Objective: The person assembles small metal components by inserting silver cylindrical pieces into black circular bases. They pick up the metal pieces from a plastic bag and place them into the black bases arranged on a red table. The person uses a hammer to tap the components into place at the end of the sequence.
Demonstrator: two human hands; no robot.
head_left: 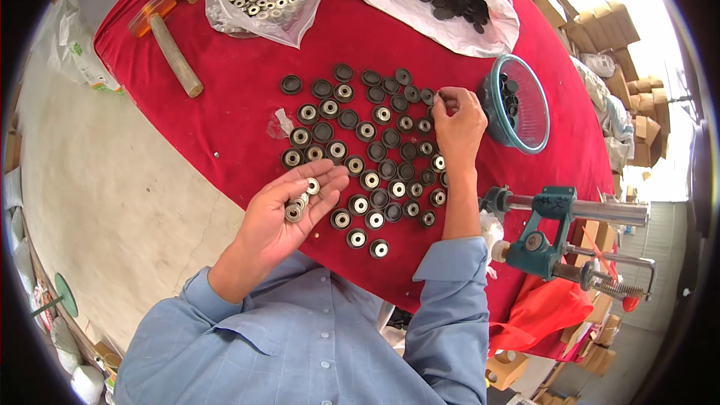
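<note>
Looking down from my head camera: my left hand (pixel 289 214) lies palm up, fingers loosely apart, cupping a small stack of metal bearings (pixel 298 201) so they sit ready and cannot roll off. My right hand (pixel 457 124) reaches to the far edge of the spread, fingertips pinched together on one small piece, too small to tell apart. The black rubber cups (pixel 367 154) lie open side up in loose rows on the red cloth (pixel 225 90), many already holding a bearing. A teal bowl (pixel 534 116) of spare cups stands just beside my right hand, near enough to reach.
</note>
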